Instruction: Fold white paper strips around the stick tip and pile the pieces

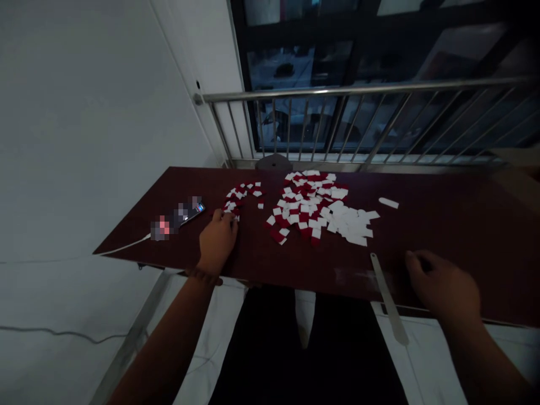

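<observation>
The left hand [217, 243] rests centre-left on a dark maroon worktop [442, 225], its fingers [230, 217] curled together at the edge of a small cluster of red-and-white paper squares [242, 194]; in this dim view, whether they pinch one is hard to tell. A larger heap of squares [312, 205] lies spread flat at centre, keeping pieces within reach. At lower right, the blurred right hand [442, 284] curls its fingers [417, 264] together near a long pale flat strip [387, 295].
</observation>
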Demonstrator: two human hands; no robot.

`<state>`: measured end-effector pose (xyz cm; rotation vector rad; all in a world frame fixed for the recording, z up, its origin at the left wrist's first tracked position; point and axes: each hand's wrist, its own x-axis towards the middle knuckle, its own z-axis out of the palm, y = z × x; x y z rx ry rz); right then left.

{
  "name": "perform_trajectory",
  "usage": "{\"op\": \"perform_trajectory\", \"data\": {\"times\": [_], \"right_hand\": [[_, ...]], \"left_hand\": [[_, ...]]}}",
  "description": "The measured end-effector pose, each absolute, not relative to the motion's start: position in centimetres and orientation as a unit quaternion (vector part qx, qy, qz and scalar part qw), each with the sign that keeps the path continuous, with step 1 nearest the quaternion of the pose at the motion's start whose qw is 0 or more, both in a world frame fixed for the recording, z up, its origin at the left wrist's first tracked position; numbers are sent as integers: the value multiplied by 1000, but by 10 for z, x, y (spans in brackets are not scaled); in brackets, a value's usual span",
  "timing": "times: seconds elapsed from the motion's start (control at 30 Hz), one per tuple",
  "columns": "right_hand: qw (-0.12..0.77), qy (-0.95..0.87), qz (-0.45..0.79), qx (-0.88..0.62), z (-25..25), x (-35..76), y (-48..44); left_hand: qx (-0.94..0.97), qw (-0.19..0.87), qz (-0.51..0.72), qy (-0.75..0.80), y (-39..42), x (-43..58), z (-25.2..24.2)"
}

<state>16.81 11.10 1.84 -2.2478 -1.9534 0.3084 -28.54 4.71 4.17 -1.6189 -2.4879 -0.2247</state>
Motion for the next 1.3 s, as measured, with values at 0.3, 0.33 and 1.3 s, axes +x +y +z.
{"op": "perform_trajectory", "data": {"times": [0.3,0.33,1.3], "right_hand": [[64,-617,134,-773,16,169,113],[63,-620,135,-771,16,169,114],[305,-604,450,-583,2,155,-73]], "left_hand": [[-552,17,-277,-786,46,-305,28],[-554,10,-295,-779,46,-307,27],[-569,-600,-199,-526,-58,-31,11]]}}
